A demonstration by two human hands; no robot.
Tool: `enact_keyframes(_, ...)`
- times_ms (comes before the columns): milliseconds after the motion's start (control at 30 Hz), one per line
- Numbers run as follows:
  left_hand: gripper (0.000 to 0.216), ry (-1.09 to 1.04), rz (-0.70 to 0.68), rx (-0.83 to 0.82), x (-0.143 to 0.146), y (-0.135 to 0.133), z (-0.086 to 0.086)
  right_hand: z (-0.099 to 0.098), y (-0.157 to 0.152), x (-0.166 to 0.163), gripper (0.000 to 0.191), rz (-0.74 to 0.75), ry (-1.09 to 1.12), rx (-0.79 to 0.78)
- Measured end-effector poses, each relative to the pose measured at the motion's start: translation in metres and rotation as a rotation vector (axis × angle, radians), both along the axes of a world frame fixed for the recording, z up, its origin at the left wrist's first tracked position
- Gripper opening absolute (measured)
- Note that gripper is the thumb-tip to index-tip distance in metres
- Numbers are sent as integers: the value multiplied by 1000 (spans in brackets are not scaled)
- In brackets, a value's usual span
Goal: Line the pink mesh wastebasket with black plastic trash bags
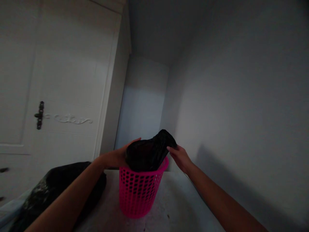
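Observation:
A pink perforated plastic basket (138, 191) stands on the pale floor in front of me. A black plastic bag (149, 151) bulges out of its top. My left hand (120, 154) grips the bag's left side, fingers curled over its upper edge. My right hand (180, 158) pinches the bag's right edge with its fingertips, just above the basket's rim.
A full black rubbish bag (55, 187) lies on the floor at the left, partly behind my left forearm. A white wardrobe door with a dark handle (40, 115) fills the left side. Plain walls form a corner behind the basket and run along the right.

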State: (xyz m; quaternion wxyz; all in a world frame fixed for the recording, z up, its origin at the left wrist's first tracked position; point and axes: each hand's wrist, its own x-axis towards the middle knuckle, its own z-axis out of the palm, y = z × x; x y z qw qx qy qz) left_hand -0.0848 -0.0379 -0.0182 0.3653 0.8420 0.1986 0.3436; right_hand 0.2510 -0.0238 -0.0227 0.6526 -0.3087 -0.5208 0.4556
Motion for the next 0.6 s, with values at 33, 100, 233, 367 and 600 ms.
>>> enact_keyframes(33, 139, 3, -5, 80, 9, -2, 1, 2, 0, -5, 52, 23, 15, -11)
enact_keyframes(100, 131, -44, 57, 264, 30, -6, 6, 6, -3, -15, 53, 75, 38, -3)
enact_keyframes(233, 32, -212, 179, 251, 63, -18, 19, 10, -15, -30, 58, 245, 29, 29)
enact_keyframes(367, 25, -654, 260, -395, 72, -26, 27, 7, -19, -27, 55, 210, 57, 51)
enact_keyframes(600, 29, -953, 294, -833, 66, -18, 36, 17, -13, -35, 43, 191, 214, 34)
